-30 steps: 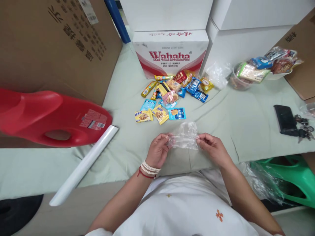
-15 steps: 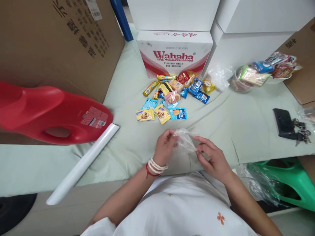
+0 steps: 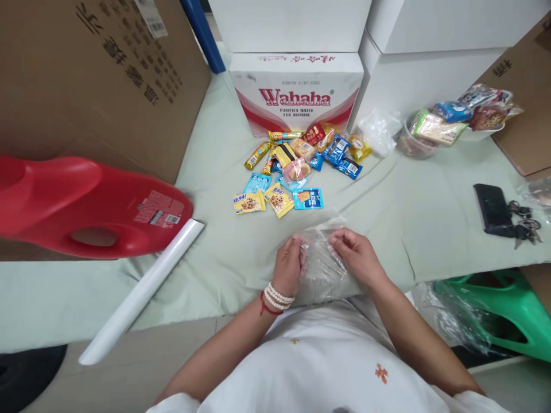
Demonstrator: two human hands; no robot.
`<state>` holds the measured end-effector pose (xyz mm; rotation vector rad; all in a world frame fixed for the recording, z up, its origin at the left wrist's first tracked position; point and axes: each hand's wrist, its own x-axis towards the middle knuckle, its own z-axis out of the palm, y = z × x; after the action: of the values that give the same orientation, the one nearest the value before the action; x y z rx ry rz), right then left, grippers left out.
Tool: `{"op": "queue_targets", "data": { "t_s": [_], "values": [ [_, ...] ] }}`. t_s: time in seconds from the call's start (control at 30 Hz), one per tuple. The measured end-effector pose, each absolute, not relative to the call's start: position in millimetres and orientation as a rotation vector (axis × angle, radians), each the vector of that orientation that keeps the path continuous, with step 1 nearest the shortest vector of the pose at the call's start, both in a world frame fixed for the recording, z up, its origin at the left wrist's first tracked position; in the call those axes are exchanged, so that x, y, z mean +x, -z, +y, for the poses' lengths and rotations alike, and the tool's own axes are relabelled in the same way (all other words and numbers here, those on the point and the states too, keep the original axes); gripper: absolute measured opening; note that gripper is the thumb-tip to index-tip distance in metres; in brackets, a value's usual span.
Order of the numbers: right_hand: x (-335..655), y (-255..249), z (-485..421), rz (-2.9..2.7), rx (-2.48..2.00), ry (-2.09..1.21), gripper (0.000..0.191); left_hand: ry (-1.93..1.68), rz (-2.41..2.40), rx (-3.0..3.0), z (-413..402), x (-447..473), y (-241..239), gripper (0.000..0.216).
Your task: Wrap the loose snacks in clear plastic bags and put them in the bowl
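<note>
A clear plastic bag (image 3: 323,267) is spread between my two hands, just above the front edge of the cloth-covered table (image 3: 232,258). My left hand (image 3: 290,264), with white beads and a red cord at the wrist, pinches its left side. On the opposite side, my right hand (image 3: 353,252) grips the bag between thumb and fingers. Beyond my hands lies a pile of wrapped snacks. Nearest are two yellow cookie packets (image 3: 250,203) and a blue snack packet (image 3: 308,199). Behind these lie a pink-wrapped biscuit (image 3: 296,170) and blue packets (image 3: 336,150).
A Wahaba-style white and red water carton (image 3: 297,92) stands behind the snacks. At left are a red plastic jug (image 3: 129,201) and a white tube (image 3: 142,292). Right of the pile are a crumpled bag (image 3: 379,131), a snack tub (image 3: 415,143), a black wallet (image 3: 493,209) and keys (image 3: 527,223).
My right hand has gone from loosely touching the bag to pinching it. The bag, bunched before, is now spread wider between my hands. The view has shifted slightly.
</note>
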<state>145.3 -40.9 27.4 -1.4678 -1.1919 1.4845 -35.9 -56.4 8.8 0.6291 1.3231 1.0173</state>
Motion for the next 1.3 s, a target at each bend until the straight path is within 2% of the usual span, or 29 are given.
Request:
{"op": "queue_targets", "data": {
  "t_s": [0.1,0.2,0.3,0.43,0.57,0.63,0.73,0.87,0.97,1.1,1.13,1.2,1.23,1.3],
  "values": [
    [144,-22,-37,-0.931,-1.483,-1.476,0.038,-1.075,1.361,0.492,-52,-45,-13,0.047],
    [152,-18,-41,-0.831,-1.501,-1.504,0.040,-1.096,1.287,0.343,-50,-49,-17,0.053],
    [165,-14,-45,-0.784,-1.487,-1.449,0.037,-1.030,1.164,0.245,-49,-49,-23,0.055],
    [179,-13,-45,-0.719,-1.420,-1.351,0.031,-0.944,0.989,0.184,-49,-51,-33,0.047],
    [163,-23,-49,-0.705,-1.272,-1.658,0.035,-0.868,0.929,0.339,-50,-48,-36,0.054],
    [144,-27,-52,-0.735,-1.145,-1.862,0.041,-0.905,1.030,0.588,-51,-43,-34,0.058],
    [119,-24,-52,-0.769,-1.151,-1.916,0.046,-1.025,1.300,1.000,-53,-39,-27,0.063],
    [121,-8,-46,-0.678,-1.412,-1.657,0.038,-1.090,1.538,1.067,-53,-46,-21,0.067],
    [137,-10,-48,-0.695,-1.508,-1.202,0.032,-1.151,1.535,0.997,-52,-50,-22,0.067],
    [141,-31,-58,-1.366,-1.437,-0.785,0.038,-1.176,1.439,0.921,-52,-43,-25,0.067],
    [137,-34,-60,-1.571,-1.403,-0.735,0.040,-1.173,1.418,0.918,-52,-41,-25,0.067],
    [130,-35,-61,-1.826,-1.379,-0.691,0.031,-1.162,1.379,0.885,-51,-39,-25,0.068],
    [127,-34,-60,-1.848,-1.396,-0.706,0.024,-1.162,1.358,0.839,-50,-39,-24,0.067],
    [125,-28,-56,-1.716,-1.452,-0.830,0.024,-1.161,1.302,0.689,-48,-41,-23,0.069]
  ]
}}
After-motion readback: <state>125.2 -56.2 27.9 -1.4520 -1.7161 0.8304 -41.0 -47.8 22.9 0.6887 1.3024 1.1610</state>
